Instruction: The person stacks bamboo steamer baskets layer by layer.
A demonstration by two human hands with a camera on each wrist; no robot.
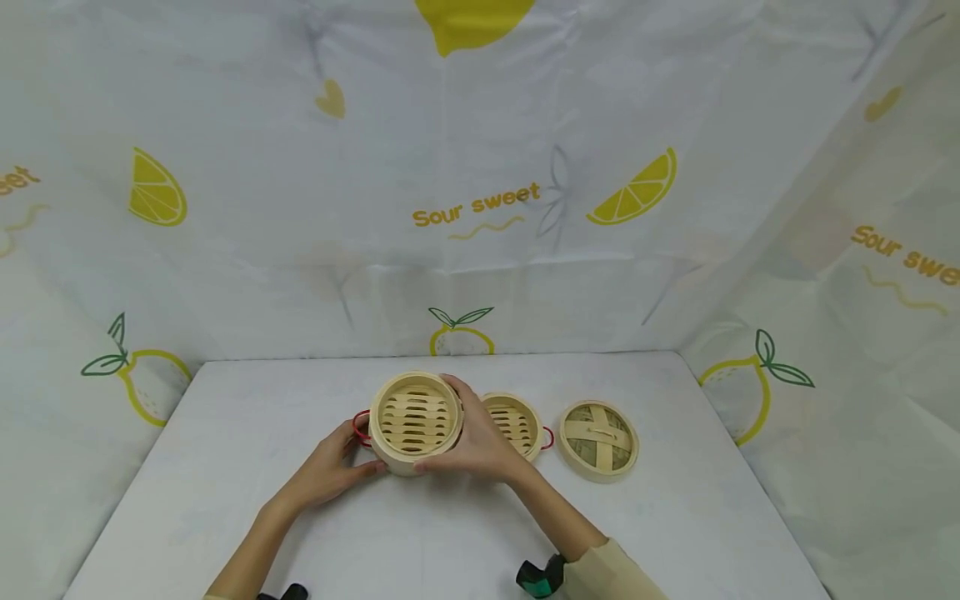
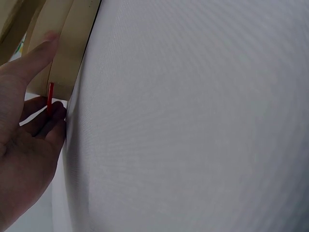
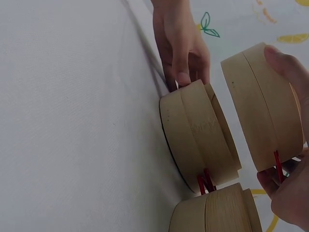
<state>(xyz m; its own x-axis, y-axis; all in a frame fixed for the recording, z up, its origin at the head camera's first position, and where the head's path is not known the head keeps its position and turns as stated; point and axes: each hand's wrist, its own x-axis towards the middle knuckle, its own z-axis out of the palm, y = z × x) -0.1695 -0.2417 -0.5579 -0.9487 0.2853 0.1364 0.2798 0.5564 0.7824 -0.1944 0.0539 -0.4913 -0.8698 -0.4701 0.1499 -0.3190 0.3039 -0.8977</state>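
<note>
My right hand [image 1: 483, 437] grips a round bamboo steamer basket [image 1: 417, 419] with a slatted floor, thumb on the near side and fingers round the far side. In the right wrist view this lifted basket [image 3: 260, 104] is tilted and apart from a second steamer basket [image 3: 200, 133] standing on the table. My left hand [image 1: 330, 467] holds that second basket [image 2: 67, 53] at its left side. The left thumb lies on its wall and the other fingers are by its red handle [image 2: 50, 99]. From the head, the lifted basket hides most of the lower one.
A third slatted steamer basket [image 1: 517, 427] with a red handle stands right behind my right hand. Farther right lies a woven bamboo lid [image 1: 598, 441] with crossed strips. The white table [image 1: 712, 517] meets a lemon-printed cloth [image 1: 300, 250] at its back and sides.
</note>
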